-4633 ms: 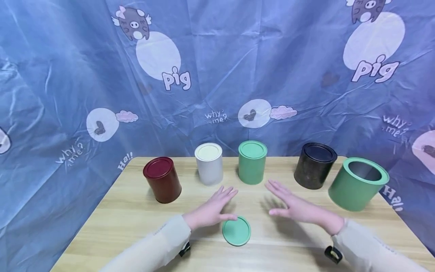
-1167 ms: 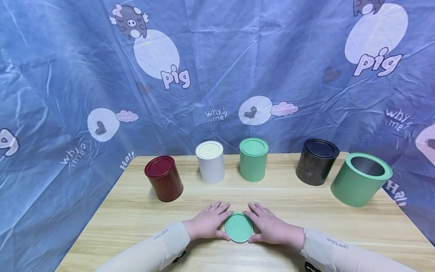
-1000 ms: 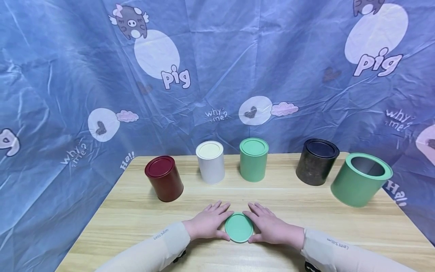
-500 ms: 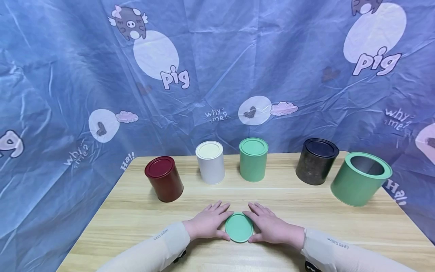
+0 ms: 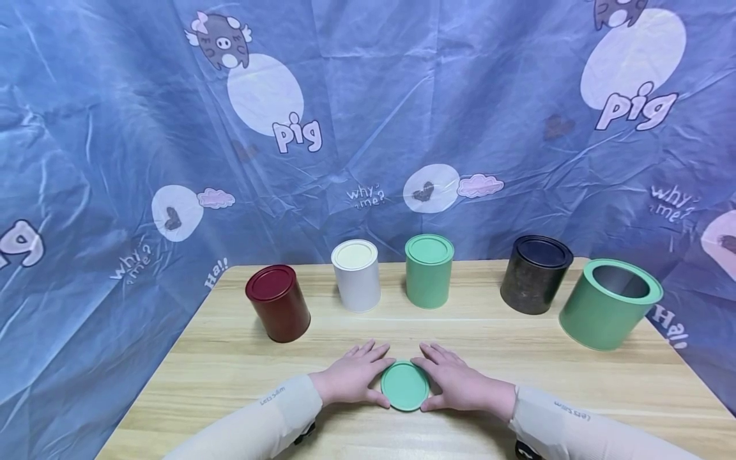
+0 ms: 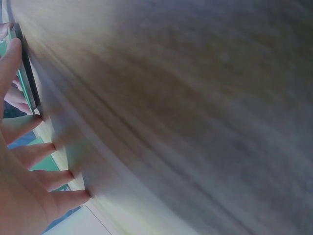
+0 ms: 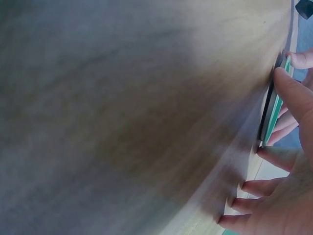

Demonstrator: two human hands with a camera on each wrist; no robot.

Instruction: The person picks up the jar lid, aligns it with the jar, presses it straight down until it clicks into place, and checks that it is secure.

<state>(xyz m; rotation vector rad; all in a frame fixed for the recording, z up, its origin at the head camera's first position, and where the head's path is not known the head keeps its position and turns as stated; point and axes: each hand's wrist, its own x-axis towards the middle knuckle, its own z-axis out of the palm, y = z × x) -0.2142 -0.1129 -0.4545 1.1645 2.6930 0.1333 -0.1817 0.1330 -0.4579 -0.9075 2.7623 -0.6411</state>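
Observation:
On the wooden table in the head view, a round green lid [image 5: 405, 385] lies flat between both hands. My left hand [image 5: 352, 377] rests at its left side, fingers spread, with index fingertip and thumb at the rim. Mirroring it on the right, my right hand [image 5: 460, 382] has its thumb and index finger at the opposite rim. The left wrist view shows the lid edge [image 6: 28, 73] with the thumb against it and the other fingertips down on the table. A similar pose shows in the right wrist view, beside the lid edge [image 7: 274, 105].
Along the back stand a dark red can [image 5: 280, 306], a white can [image 5: 358, 284], a green can [image 5: 428, 281] and a black can [image 5: 531, 284], all lidded. At far right is a larger green can [image 5: 600, 319] with an open top. A blue printed curtain [image 5: 368, 108] hangs behind.
Since the oldest frame, both hands have come down and inward from above the table to the lid's two sides. Over the last second they and the lid have stayed put.

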